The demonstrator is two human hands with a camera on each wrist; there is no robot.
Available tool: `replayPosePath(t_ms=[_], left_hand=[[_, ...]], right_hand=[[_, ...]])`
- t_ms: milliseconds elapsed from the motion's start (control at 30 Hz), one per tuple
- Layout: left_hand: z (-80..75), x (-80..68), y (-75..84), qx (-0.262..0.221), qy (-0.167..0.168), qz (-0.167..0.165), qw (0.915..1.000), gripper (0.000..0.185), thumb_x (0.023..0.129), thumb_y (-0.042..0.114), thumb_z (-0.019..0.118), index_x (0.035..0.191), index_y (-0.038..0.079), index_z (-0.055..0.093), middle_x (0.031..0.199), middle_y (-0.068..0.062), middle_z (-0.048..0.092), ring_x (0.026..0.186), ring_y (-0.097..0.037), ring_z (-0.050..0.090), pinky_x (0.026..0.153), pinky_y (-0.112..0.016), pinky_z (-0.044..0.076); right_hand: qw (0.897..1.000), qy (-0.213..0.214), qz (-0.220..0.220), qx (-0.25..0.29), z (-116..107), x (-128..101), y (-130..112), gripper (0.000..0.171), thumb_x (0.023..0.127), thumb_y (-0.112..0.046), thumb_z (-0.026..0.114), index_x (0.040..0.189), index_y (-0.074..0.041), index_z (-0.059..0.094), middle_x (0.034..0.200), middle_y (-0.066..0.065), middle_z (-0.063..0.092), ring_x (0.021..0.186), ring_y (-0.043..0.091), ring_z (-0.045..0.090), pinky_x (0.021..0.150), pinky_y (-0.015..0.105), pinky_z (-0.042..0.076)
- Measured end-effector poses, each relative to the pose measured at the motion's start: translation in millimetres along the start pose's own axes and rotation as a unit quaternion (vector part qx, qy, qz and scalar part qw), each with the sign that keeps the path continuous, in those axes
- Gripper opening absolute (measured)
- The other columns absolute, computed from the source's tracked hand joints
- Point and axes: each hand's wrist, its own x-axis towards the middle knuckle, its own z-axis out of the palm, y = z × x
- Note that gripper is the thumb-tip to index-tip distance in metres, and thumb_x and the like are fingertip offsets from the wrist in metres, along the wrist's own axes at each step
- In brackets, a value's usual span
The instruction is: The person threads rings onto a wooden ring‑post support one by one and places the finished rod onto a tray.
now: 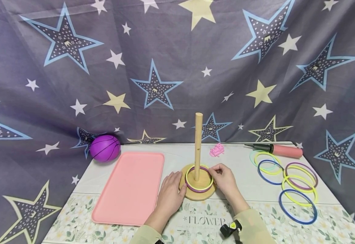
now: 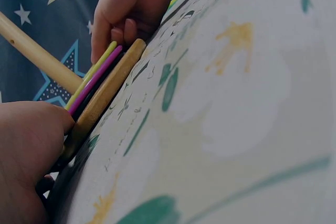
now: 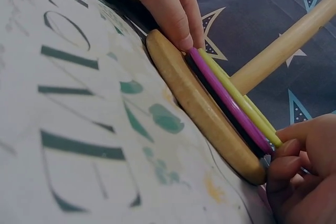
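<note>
A wooden peg (image 1: 198,145) stands upright on a round wooden base (image 1: 195,196) in the middle of the table. A yellow ring (image 1: 199,187) and a purple ring (image 3: 226,98) lie stacked on the base around the peg. My left hand (image 1: 178,181) rests on the base's left edge with straight fingers (image 3: 184,38). My right hand (image 1: 213,170) is at the base's right side. Its curled thumb and finger pinch the rim of the stacked rings (image 3: 265,142). The left wrist view shows the base (image 2: 105,93) edge-on between both hands.
A pink tray (image 1: 131,188) lies left of the base and a purple ball (image 1: 105,148) behind it. Several loose coloured rings (image 1: 297,202) lie at the right, with a pink pump (image 1: 279,149) and a small pink toy (image 1: 217,149) at the back. A star-printed cloth hangs behind.
</note>
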Motion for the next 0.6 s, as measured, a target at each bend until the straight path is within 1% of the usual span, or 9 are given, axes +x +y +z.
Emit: replayPosePath(t_ms=[100,333,600], left_hand=[[0.2,-0.2,0.3,0.002,0.001,0.002,1.0000,0.059,0.109,0.026,0.068,0.158,-0.004,0.055,0.161,-0.023,0.055,0.157,-0.042,0.043,0.134,-0.057,0.027],[0.1,0.2,0.3,0.003,0.000,0.004,1.0000,0.059,0.110,0.026,0.067,0.159,-0.004,0.054,0.161,-0.023,0.056,0.157,-0.042,0.043,0.134,-0.056,0.027],[-1.4,-0.9,2.3,-0.003,0.005,0.010,0.9999,0.057,0.109,0.022,0.068,0.157,-0.006,0.056,0.160,-0.025,0.057,0.156,-0.044,0.044,0.133,-0.059,0.029]], right_hand=[[1.000,0.001,0.001,-0.002,-0.9,-0.1,0.6,0.012,0.104,-0.013,0.075,0.101,-0.002,0.071,0.080,0.005,0.063,0.054,0.010,0.050,0.044,0.020,0.042],[1.000,-0.002,0.007,0.021,-0.7,0.2,2.0,0.011,0.103,-0.011,0.077,0.102,-0.001,0.072,0.081,0.004,0.063,0.056,0.010,0.049,0.045,0.020,0.042],[1.000,-0.011,0.002,0.013,-2.0,-1.8,-1.6,0.011,0.104,-0.011,0.076,0.105,-0.002,0.071,0.084,0.006,0.063,0.057,0.011,0.051,0.045,0.021,0.044]])
